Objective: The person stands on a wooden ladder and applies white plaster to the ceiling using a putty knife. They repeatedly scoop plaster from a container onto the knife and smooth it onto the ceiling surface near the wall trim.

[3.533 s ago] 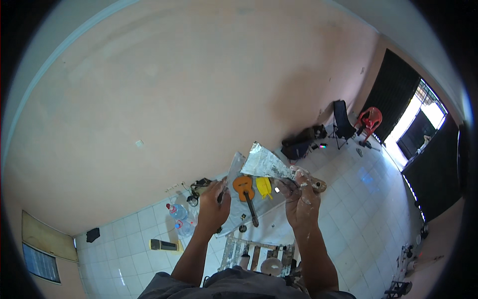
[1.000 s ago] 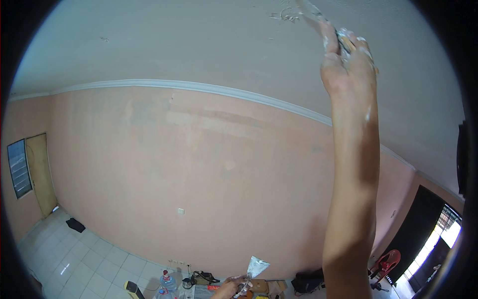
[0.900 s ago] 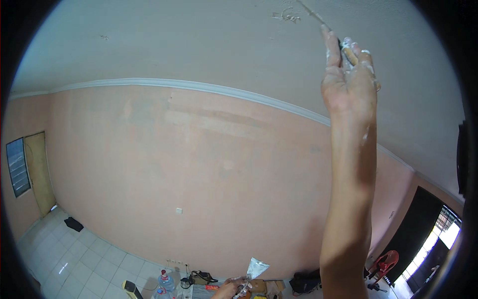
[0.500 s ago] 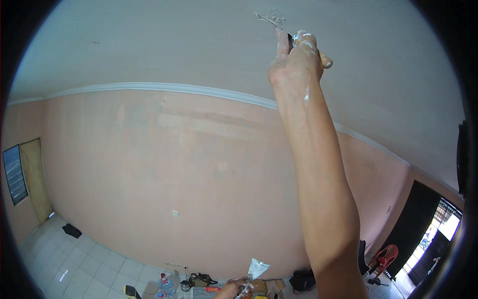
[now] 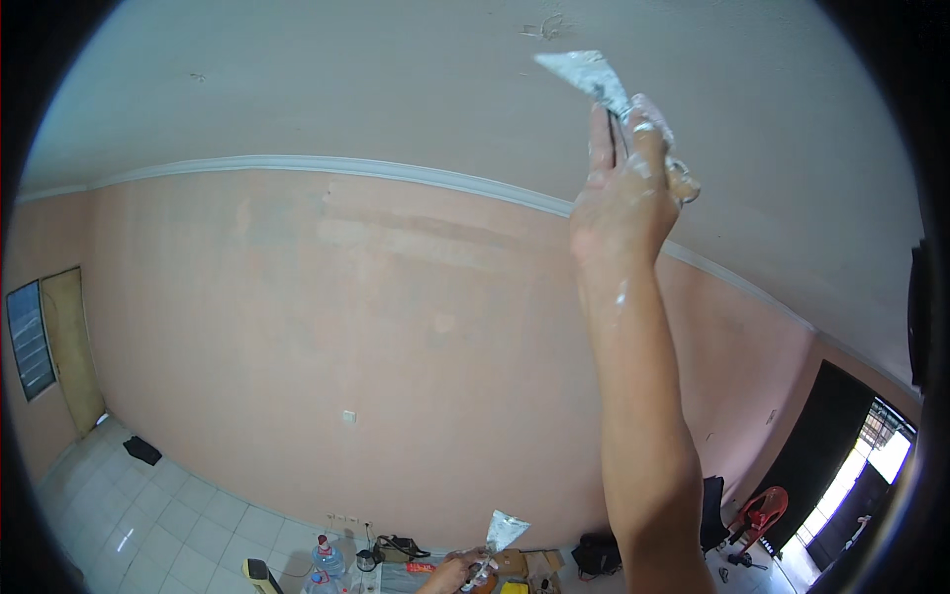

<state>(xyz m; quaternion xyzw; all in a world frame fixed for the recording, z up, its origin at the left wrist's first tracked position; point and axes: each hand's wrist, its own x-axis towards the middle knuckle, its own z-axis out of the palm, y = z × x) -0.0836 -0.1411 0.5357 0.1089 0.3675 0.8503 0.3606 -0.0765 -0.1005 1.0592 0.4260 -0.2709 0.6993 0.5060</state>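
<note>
My right hand (image 5: 628, 198), smeared with white paste, is raised high and closed round the wooden handle of a putty knife (image 5: 584, 77). Its white-coated blade shows just below a rough patch (image 5: 544, 27) of cracked, raised bits on the grey-white ceiling (image 5: 376, 79); I cannot tell whether it touches. Low at the bottom centre, my left hand (image 5: 450, 572) grips a second putty knife (image 5: 507, 530), its paste-covered blade pointing up.
A pink wall (image 5: 396, 327) runs below white cornice (image 5: 297, 162). Bottles (image 5: 329, 559), bags (image 5: 596, 554) and boxes stand along its foot. A red chair (image 5: 767, 510) is by the bright doorway (image 5: 871, 475), and a closed door (image 5: 71, 346) stands left on the tiled floor (image 5: 198, 525).
My right hand rose from low in view to the ceiling, then shifted left. Since half a second ago it has dropped slightly, and its blade now shows flat-on instead of edge-on.
</note>
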